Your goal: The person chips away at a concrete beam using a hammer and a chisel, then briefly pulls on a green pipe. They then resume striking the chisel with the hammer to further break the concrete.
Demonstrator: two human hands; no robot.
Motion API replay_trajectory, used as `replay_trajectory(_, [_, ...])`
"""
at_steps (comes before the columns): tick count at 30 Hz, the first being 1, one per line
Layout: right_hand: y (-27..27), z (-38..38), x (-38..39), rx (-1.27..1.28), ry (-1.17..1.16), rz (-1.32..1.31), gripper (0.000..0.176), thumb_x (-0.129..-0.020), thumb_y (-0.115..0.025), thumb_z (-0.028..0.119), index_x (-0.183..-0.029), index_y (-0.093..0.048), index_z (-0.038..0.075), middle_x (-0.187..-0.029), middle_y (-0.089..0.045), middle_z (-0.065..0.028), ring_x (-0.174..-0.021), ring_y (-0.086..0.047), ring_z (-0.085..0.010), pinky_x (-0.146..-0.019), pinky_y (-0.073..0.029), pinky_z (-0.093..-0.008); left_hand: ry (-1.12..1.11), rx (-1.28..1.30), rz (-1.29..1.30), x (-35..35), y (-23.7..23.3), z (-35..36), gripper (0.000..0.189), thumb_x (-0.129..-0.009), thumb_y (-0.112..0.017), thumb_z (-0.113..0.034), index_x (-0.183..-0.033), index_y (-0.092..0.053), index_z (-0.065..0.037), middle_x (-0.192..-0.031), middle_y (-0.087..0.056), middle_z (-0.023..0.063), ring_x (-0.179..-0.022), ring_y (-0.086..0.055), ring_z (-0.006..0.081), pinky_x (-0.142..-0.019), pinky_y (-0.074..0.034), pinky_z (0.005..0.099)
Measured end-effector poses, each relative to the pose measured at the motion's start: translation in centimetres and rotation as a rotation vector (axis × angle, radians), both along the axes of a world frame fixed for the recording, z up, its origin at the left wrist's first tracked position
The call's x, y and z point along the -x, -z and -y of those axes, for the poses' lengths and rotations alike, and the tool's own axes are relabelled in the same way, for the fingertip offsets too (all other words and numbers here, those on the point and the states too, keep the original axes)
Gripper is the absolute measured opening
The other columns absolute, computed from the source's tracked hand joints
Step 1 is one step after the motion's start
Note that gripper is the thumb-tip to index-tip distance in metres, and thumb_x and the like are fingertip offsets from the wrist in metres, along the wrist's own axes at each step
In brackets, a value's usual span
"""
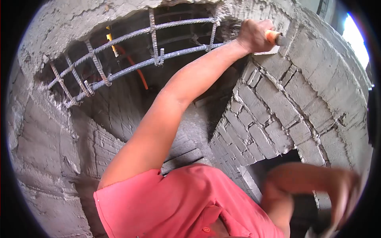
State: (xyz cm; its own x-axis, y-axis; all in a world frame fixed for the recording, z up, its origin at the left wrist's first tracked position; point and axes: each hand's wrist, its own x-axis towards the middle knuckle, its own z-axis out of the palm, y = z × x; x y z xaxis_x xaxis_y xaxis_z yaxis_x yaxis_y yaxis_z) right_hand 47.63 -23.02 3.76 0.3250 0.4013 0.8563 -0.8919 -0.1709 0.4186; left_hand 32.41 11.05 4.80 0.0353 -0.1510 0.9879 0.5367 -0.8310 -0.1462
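My left hand [256, 36] is closed around the orange handle [272, 37] of what looks like a plastering trowel, with a dark cap at the handle's end. The pale flat area beneath the fist lies against the wall at the upper right, beside the rebar; the blade's outline is partly hidden. At the lower right, my right hand [344, 198] is smeared by motion. It seems closed on a light grey thing [319, 232], cut off by the frame edge and too blurred to name.
Bare rebar [151, 61] spans a dark opening, with an orange cable [137, 70] and a yellow strip [111, 44] behind it. Rough mortar and brickwork [274, 115] curve round on the right. Grey plaster [39, 158] covers the left wall. A dark gap [274, 162] lies near my right arm.
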Motion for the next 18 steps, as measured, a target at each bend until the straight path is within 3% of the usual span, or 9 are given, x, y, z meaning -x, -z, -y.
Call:
replay_trajectory(1, [3.6, -2.3, 1.9, 0.325, -0.337, -0.048, 0.014, -0.096, -0.053, 0.010, -0.098, -0.062, 0.000, -0.074, -0.063, -0.0077, -0.055, -0.059, -0.0162, -0.052, -0.053, -0.0359, -0.008, 0.008, -0.043, 0.2, 0.1, 0.2, 0.040, -0.079, -0.071, -0.046, -0.066, -0.055, -0.012, -0.058, -0.060, 0.0110, -0.053, -0.065, 0.0331, -0.049, -0.053, 0.0447])
replay_trajectory(3, [10.8, -13.1, 3.7, 0.734, 0.958, 1.396, 0.008, -0.090, -0.060, 0.010, -0.091, -0.052, 0.010, -0.065, -0.049, -0.0024, -0.046, -0.049, -0.0137, -0.045, -0.045, -0.0307, -0.024, -0.031, -0.090, 0.6, -0.1, 0.2, 0.038, -0.080, -0.070, -0.044, -0.066, -0.054, -0.012, -0.057, -0.059, 0.0109, -0.052, -0.065, 0.0330, -0.048, -0.052, 0.0430])
replay_trajectory(8, [11.1, -7.8, -3.7, 0.948, 1.110, 0.890, 0.016, -0.087, -0.064, 0.013, -0.090, -0.049, 0.010, -0.071, -0.053, -0.0044, -0.056, -0.050, -0.0125, -0.048, -0.045, -0.0281, -0.027, -0.040, -0.124, 0.6, 0.9, 0.4, 0.030, -0.077, -0.071, -0.033, -0.066, -0.053, -0.012, -0.060, -0.060, 0.0108, -0.053, -0.064, 0.0339, -0.047, -0.050, 0.0422])
replay_trajectory(10, [7.7, -6.5, -11.5, 0.227, 2.087, 0.546, 0.018, -0.093, -0.052, 0.024, -0.088, -0.056, 0.007, -0.073, -0.053, -0.0107, -0.060, -0.052, -0.0222, -0.056, -0.049, -0.0352, -0.001, -0.047, -0.119, 0.7, 0.5, 0.6, 0.023, -0.074, -0.072, -0.024, -0.069, -0.054, -0.011, -0.060, -0.059, 0.0112, -0.053, -0.063, 0.0332, -0.047, -0.048, 0.0408])
replay_trajectory(11, [5.5, -4.6, -15.3, 0.395, 2.139, 0.259, 0.037, -0.095, -0.040, 0.035, -0.076, -0.053, 0.006, -0.065, -0.051, -0.0116, -0.061, -0.052, -0.0216, -0.052, -0.043, -0.0356, 0.004, -0.049, -0.126, 0.7, 0.4, 0.6, 0.023, -0.074, -0.072, -0.024, -0.069, -0.054, -0.011, -0.060, -0.059, 0.0112, -0.053, -0.063, 0.0332, -0.047, -0.048, 0.0408])
replay_trajectory(12, [2.2, -0.7, -22.3, 0.048, 2.081, 0.473, 0.041, -0.093, -0.041, 0.039, -0.078, -0.055, 0.004, -0.068, -0.058, -0.0165, -0.063, -0.058, -0.0262, -0.054, -0.048, -0.0360, 0.001, -0.041, -0.135, 0.7, 0.4, 0.7, 0.024, -0.073, -0.073, -0.024, -0.069, -0.054, -0.011, -0.061, -0.059, 0.0113, -0.053, -0.063, 0.0336, -0.047, -0.048, 0.0409])
replay_trajectory(16, [-7.7, 8.2, -19.1, -0.052, 1.572, -0.740, 0.022, -0.096, -0.047, 0.010, -0.074, -0.049, 0.013, -0.058, -0.044, 0.0041, -0.048, -0.048, -0.0124, -0.049, -0.046, -0.0284, -0.006, -0.041, -0.126, 0.6, 0.6, 0.5, 0.025, -0.070, -0.075, -0.025, -0.070, -0.054, -0.011, -0.061, -0.059, 0.0115, -0.054, -0.063, 0.0344, -0.048, -0.049, 0.0410])
replay_trajectory(17, [-5.6, 5.4, -16.6, -0.002, 1.512, -0.570, 0.016, -0.095, -0.049, 0.011, -0.080, -0.051, 0.012, -0.063, -0.048, 0.0012, -0.050, -0.050, -0.0135, -0.049, -0.047, -0.0297, -0.022, -0.037, -0.121, 0.6, 0.7, 0.7, 0.024, -0.070, -0.075, -0.023, -0.071, -0.055, -0.010, -0.062, -0.060, 0.0119, -0.055, -0.063, 0.0346, -0.049, -0.050, 0.0410])
replay_trajectory(18, [0.9, -1.9, -11.2, -0.005, 0.771, -0.076, 0.010, -0.095, -0.052, 0.013, -0.086, -0.053, 0.011, -0.067, -0.051, -0.0017, -0.053, -0.052, -0.0146, -0.050, -0.048, -0.0310, -0.017, -0.033, -0.118, 0.6, 0.9, 0.8, 0.024, -0.070, -0.075, -0.023, -0.071, -0.055, -0.010, -0.062, -0.060, 0.0119, -0.055, -0.063, 0.0346, -0.049, -0.050, 0.0410])
